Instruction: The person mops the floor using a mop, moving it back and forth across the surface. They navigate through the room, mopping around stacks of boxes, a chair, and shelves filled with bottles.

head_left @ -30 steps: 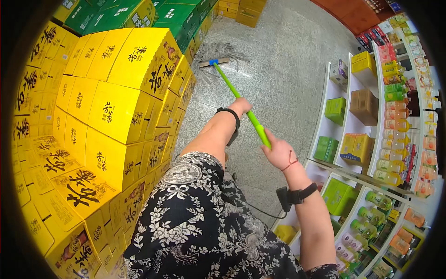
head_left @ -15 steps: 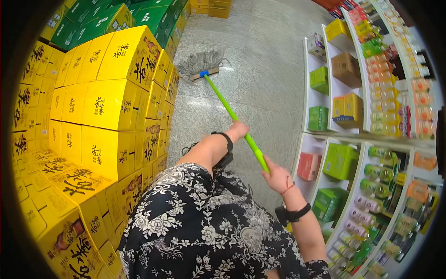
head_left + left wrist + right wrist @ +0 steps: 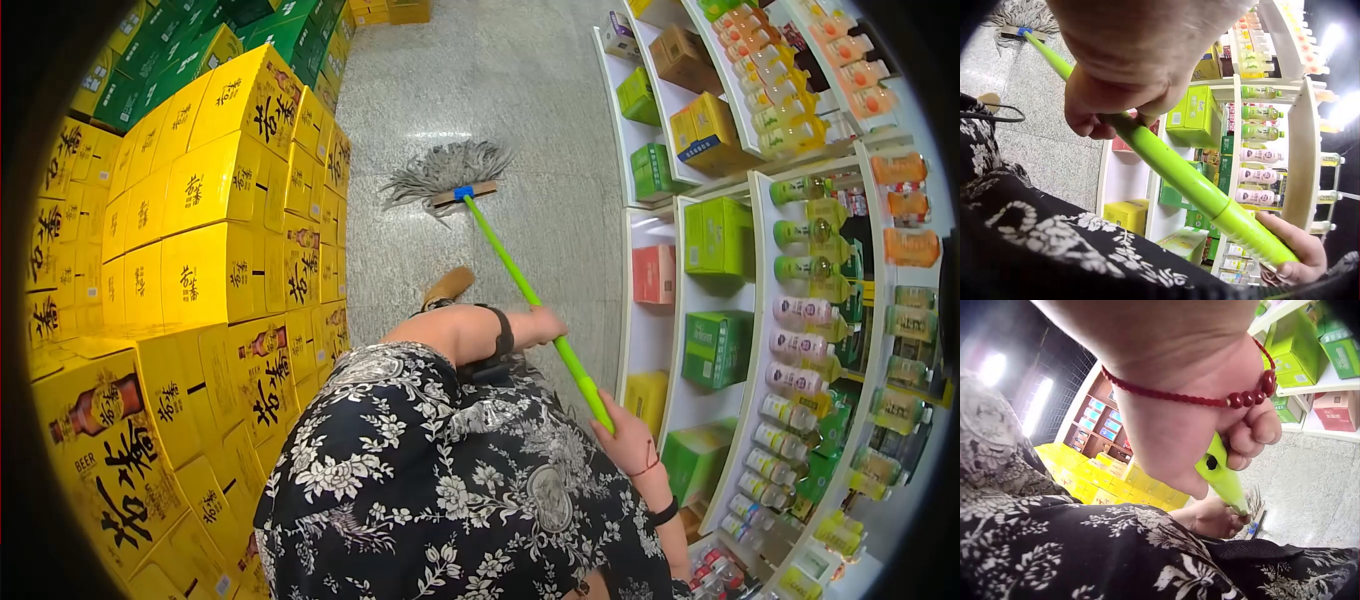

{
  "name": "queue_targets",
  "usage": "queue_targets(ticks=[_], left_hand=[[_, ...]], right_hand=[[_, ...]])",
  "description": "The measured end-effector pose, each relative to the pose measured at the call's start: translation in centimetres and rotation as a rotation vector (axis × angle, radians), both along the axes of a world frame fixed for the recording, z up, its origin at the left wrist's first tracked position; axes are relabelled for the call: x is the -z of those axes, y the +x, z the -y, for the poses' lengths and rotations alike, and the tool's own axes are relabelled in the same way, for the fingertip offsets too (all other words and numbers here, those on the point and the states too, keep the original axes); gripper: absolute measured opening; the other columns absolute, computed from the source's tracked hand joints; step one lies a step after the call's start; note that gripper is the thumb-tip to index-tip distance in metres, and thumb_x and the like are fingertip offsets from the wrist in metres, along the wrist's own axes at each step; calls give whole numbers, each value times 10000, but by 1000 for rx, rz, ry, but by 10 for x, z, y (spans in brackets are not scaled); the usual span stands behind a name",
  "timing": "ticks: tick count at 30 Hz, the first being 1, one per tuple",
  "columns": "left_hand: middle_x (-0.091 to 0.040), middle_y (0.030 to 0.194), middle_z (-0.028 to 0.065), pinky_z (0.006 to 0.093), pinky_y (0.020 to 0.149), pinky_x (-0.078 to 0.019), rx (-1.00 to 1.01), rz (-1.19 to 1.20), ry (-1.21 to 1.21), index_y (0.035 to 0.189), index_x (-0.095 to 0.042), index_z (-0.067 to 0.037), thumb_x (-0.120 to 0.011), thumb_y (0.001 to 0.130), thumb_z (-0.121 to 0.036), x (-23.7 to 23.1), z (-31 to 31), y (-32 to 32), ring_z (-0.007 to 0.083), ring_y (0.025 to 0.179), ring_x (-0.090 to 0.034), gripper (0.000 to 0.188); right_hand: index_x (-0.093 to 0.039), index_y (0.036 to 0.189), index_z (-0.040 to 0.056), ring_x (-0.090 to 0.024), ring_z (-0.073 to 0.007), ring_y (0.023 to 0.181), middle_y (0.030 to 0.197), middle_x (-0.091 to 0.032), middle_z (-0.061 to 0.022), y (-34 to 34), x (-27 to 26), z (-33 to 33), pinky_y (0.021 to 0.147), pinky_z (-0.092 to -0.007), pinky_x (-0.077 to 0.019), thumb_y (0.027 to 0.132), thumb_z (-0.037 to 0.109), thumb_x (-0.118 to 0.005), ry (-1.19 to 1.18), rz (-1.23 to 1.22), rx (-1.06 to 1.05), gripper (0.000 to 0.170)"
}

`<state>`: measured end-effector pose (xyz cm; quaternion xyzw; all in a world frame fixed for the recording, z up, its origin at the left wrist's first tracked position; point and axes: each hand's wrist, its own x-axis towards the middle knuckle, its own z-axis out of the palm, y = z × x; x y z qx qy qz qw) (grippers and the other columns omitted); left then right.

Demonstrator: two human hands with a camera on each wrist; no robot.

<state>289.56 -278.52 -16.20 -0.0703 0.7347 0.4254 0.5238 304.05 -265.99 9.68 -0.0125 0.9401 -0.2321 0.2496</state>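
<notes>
A mop with grey strands (image 3: 445, 168) and a bright green handle (image 3: 505, 255) lies with its head spread on the floor. A blue joint (image 3: 463, 193) and a flat bar link the strands to the handle. My left hand (image 3: 540, 325) grips the handle partway down, fingers curled round it in the left wrist view. Higher up, near the handle's end, my right hand (image 3: 625, 440) holds on; it wears a red beaded bracelet (image 3: 1247, 399). In the right wrist view, the handle's end (image 3: 1212, 462) shows between thumb and fingers.
Stacked yellow beer boxes (image 3: 210, 270) form a wall along the left, with green boxes (image 3: 190, 70) behind. On the right stand white shelves (image 3: 627, 270) with bottles (image 3: 800, 315) and boxed goods. Grey speckled floor (image 3: 480, 70) runs between, and a brown shoe (image 3: 450, 285) shows below the mop.
The mop head has swung right, away from the yellow boxes, and sits nearer to me. Both hands have kept their hold on the handle. The view has shifted, and a shoe now shows.
</notes>
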Motion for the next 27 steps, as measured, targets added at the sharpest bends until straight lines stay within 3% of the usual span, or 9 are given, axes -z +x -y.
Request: queue_targets(ticks=[5, 10, 12, 15, 17, 19, 21, 25, 27], left_hand=[[-488, 556, 76, 309, 375, -353, 79, 50, -15, 733, -540, 20, -644, 718, -364, -53, 13, -9, 174, 430, -441, 398], [-537, 593, 100, 319, 440, -396, 104, -45, 13, 660, -580, 4, -630, 731, -361, -1, 8, -30, 201, 484, -493, 375], [-585, 699, 140, 341, 580, -449, 249, -216, -39, 777, -592, 42, -633, 732, -326, 3, 12, -56, 245, 621, -559, 373], [-594, 904, 218, 398, 818, -401, 77, -298, -148, 1074, -483, 135, -550, 799, -331, 9, 17, -106, 302, 872, -565, 546], [-584, 1016, 210, 412, 896, -363, 253, -317, -142, 992, -581, 59, -502, 816, -337, 12, 23, -167, 335, 963, -551, 440], [-582, 925, 205, 347, 753, -457, 69, -280, -143, 997, -515, 101, -617, 748, -252, 49, 25, -220, 288, 866, -570, 445], [-599, 996, 185, 392, 865, -399, 212, -368, -208, 973, -608, 11, -432, 840, -298, 16, 32, -269, 332, 952, -556, 379], [-599, 999, 181, 381, 844, -416, 121, -416, -254, 974, -610, 5, -431, 843, -276, -5, 36, -352, 336, 947, -560, 358], [-596, 1018, 170, 382, 859, -414, 547, -595, -358, 993, -611, -15, -429, 846, -241, 4, 33, -385, 339, 965, -556, 325]], right_hand=[[-402, 1256, 115, -582, -365, 768, 874, -597, -204, 4, 0, 3, 652, -423, -475, 767, 207, -573, -57, -60, 22, 526], [-395, 1263, 129, -580, -373, 720, 826, -597, -205, -21, 18, 7, 624, -439, -471, 763, 194, -569, -59, -28, 28, 533], [-394, 1264, 133, -579, -377, 708, 809, -595, -208, -43, 30, 11, 616, -444, -470, 763, 191, -567, -63, -46, 22, 533], [-380, 1272, 139, -575, -383, 707, 790, -590, -216, -99, 52, 13, 608, -451, -466, 764, 186, -562, -108, -77, 28, 542], [-358, 1285, 135, -573, -391, 705, 772, -585, -230, -148, 70, 13, 600, -455, -464, 769, 189, -554, -118, -102, 23, 555], [-350, 1291, 137, -572, -393, 704, 767, -584, -235, -202, 80, 16, 605, -460, -463, 773, 198, -548, -89, -83, 26, 557], [-342, 1296, 139, -572, -395, 704, 762, -582, -241, -255, 87, 22, 610, -464, -462, 777, 207, -541, -63, -63, 26, 560], [-345, 1300, 158, -574, -393, 720, 756, -581, -244, -344, 91, 26, 640, -477, -456, 790, 232, -523, -21, -20, 10, 546], [-349, 1300, 164, -576, -391, 726, 756, -581, -244, -370, 93, 21, 650, -480, -453, 793, 237, -518, -17, -28, 26, 539]])
